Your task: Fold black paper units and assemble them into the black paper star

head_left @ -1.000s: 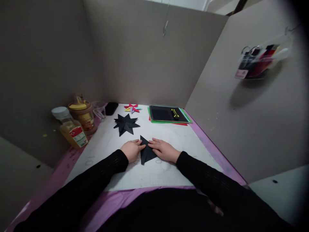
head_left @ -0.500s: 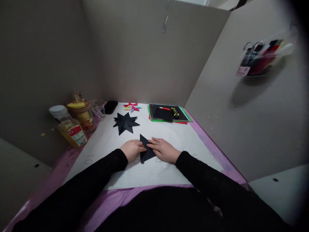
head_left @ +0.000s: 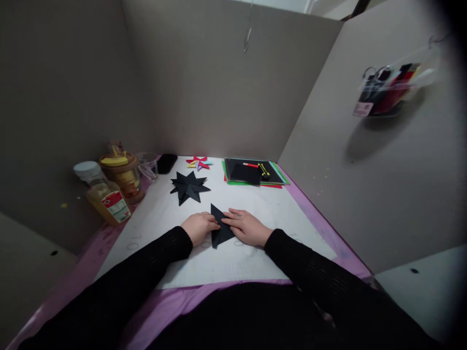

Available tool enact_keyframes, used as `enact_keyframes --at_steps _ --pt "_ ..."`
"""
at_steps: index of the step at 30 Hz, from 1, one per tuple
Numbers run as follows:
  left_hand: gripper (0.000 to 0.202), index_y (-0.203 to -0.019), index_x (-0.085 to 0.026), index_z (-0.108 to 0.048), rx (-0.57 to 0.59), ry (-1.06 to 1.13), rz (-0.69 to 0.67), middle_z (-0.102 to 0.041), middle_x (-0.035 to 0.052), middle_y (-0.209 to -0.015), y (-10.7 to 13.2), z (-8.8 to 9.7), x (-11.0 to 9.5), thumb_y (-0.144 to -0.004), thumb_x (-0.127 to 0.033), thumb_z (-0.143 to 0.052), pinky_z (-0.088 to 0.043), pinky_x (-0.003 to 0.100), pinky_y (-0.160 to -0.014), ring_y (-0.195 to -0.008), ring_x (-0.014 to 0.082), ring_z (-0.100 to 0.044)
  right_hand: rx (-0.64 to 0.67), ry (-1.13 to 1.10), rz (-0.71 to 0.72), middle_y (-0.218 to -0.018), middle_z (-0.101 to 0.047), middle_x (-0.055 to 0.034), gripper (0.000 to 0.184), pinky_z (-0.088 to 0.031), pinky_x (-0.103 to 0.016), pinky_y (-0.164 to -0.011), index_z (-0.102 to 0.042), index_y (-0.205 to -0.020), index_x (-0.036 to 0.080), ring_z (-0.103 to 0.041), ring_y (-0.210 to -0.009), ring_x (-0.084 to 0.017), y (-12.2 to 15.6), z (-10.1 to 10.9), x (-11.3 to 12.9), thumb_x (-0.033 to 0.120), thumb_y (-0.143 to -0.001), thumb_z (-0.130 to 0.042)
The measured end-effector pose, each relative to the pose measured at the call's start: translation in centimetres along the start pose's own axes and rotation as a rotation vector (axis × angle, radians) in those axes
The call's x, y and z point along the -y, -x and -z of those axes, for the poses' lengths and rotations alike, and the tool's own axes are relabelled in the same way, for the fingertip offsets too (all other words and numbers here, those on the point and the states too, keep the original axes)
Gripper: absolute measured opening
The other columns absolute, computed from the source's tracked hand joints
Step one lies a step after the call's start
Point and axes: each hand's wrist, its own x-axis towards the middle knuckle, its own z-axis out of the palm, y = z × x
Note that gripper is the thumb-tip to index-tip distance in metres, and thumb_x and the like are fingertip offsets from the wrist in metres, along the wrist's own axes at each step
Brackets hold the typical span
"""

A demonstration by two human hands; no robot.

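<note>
A folded piece of black paper [head_left: 221, 236], roughly triangular with a point towards the back, lies on the white sheet in front of me. My left hand [head_left: 199, 228] is at its left edge, fingers curled and thumb on the paper in a pinch. From the right, my right hand [head_left: 250, 227] rests on the paper with its fingers stretched out flat. Behind my left hand sits a black paper star [head_left: 188, 187] with several points.
At the back are a small multicoloured paper star [head_left: 199, 164], a dark phone [head_left: 167, 164] and a stack of coloured paper [head_left: 237, 164] bearing a red-and-white pen [head_left: 251, 166] and a yellow-and-black tool [head_left: 263, 171]. A bottle [head_left: 109, 199] and cups stand left. Grey panels enclose the table.
Both hands stay on the folded black paper with almost no visible movement. The whole view has shifted slightly.
</note>
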Motion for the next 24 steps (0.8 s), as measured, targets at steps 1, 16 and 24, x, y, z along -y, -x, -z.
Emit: enact_keyframes --at_steps 1,16,24 --pt "0.035 -0.102 -0.024 -0.067 0.000 0.004 0.000 -0.067 0.0048 -0.096 -0.02 -0.03 0.01 -0.078 -0.008 -0.048 -0.048 0.029 -0.076 -0.092 0.0191 -0.059 0.001 -0.005 -0.001 -0.131 -0.050 -0.0071 0.041 -0.037 -0.045 -0.098 -0.055 -0.122 0.022 -0.039 -0.125 -0.025 0.00 0.04 0.02 0.018 -0.083 -0.045" --pt "0.036 -0.104 -0.024 -0.067 0.012 0.043 0.018 -0.066 0.0038 -0.100 -0.02 -0.07 0.08 -0.076 -0.009 -0.050 -0.047 0.030 -0.080 -0.094 0.0199 -0.058 0.010 -0.017 -0.016 -0.132 -0.050 -0.0073 0.041 -0.036 -0.046 -0.099 -0.053 -0.124 0.023 -0.038 -0.126 -0.027 -0.02 0.17 0.10 0.028 -0.083 -0.050" --pt "0.038 -0.105 -0.024 -0.066 0.014 0.030 0.016 -0.066 0.0052 -0.099 -0.05 0.09 -0.02 -0.075 -0.008 -0.050 -0.047 0.030 -0.080 -0.093 0.0199 -0.059 -0.006 -0.022 -0.013 -0.130 -0.051 -0.0076 0.041 -0.037 -0.046 -0.098 -0.053 -0.124 0.023 -0.039 -0.125 -0.026 -0.05 0.08 0.12 0.027 -0.083 -0.050"
